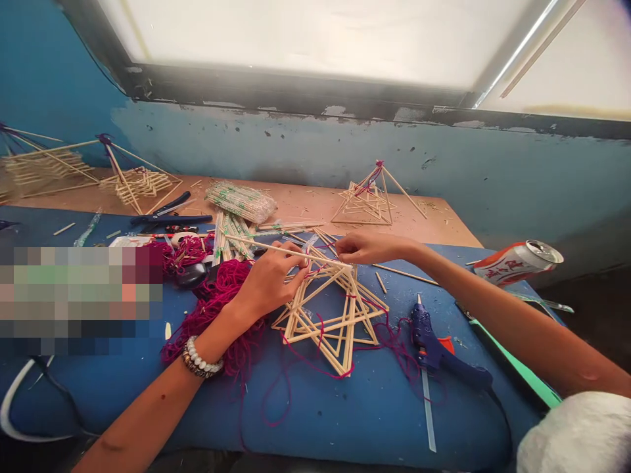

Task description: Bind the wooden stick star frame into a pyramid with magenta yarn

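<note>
My left hand [276, 276], with a beaded bracelet at its wrist, pinches a thin wooden stick [251, 242] that slants across the top of a star-shaped stick frame [340, 323]. The frame is built of crossed sticks bound with magenta yarn [321, 332], and it lies on the blue table. Just beyond the frame's far point, my right hand [362, 248] is closed with fingers curled; what it grips is hidden. Loose yarn trails from the frame toward a blue glue gun [434, 351] on the right. Under my left wrist lies a tangled magenta yarn pile [221, 302].
Wrapped sticks [241, 202] lie behind, near blue-handled pliers [172, 219]. Stick pyramids [374, 190] stand along the wooden board [300, 187] by the wall. A soda can [517, 261] leans at the right, beyond a green-edged item [517, 364]. A blurred patch covers the left.
</note>
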The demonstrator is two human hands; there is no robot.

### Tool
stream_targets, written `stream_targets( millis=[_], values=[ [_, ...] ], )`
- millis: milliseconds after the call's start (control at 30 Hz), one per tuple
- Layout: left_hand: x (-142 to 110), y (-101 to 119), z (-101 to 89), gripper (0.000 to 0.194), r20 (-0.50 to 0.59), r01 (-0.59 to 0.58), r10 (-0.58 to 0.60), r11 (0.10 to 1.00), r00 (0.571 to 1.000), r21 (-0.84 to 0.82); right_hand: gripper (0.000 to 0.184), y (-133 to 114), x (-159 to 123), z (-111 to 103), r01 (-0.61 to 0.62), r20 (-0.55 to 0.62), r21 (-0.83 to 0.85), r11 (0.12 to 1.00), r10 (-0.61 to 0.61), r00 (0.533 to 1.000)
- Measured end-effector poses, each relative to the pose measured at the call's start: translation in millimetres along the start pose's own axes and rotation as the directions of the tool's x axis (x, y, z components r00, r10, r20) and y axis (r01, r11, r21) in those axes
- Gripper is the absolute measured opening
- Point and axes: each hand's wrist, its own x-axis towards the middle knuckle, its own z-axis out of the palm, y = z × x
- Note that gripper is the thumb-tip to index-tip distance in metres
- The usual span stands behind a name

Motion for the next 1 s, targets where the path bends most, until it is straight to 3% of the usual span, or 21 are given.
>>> stream_targets(
  millis=[200, 433, 533, 767, 900, 1000],
  values=[
    [0, -7, 0.6, 0.015, 0.044, -0.071, 0.068, 0.996, 0.997, 0.057, 0.016, 5, 0, 27, -0.047, -0.256, 0.129, 0.991, 0.079, 0.964],
    [0, -9, -3.0, 0.018, 0.072, -0.17, 0.164, 0.981, 0.984, 0.096, 0.016, 9, 2, 37, -0.033, -0.336, 0.198, 0.98, 0.1, 0.937],
    [-1, -7, -2.3, 0.017, 0.029, -0.18, 0.179, 0.981, 0.983, 0.066, 0.016, 10, 2, 38, -0.026, -0.355, 0.209, 0.978, 0.101, 0.929],
    [-5, 0, 5.1, 0.017, -0.186, 0.034, -0.054, 0.993, 0.981, -0.11, 0.019, 8, -3, 31, -0.015, -0.39, 0.21, 0.978, 0.098, 0.916],
    [-5, 3, 9.9, 0.017, -0.051, 0.145, -0.182, 0.898, 0.982, -0.416, 0.02, 5, -6, 33, -0.019, -0.426, 0.182, 0.983, 0.096, 0.9],
    [-4, 3, 12.1, 0.019, 0.054, 0.204, -0.206, 0.832, 0.977, -0.516, 0.017, 3, -4, 39, -0.038, -0.494, 0.08, 0.996, 0.073, 0.866]
  ],
)
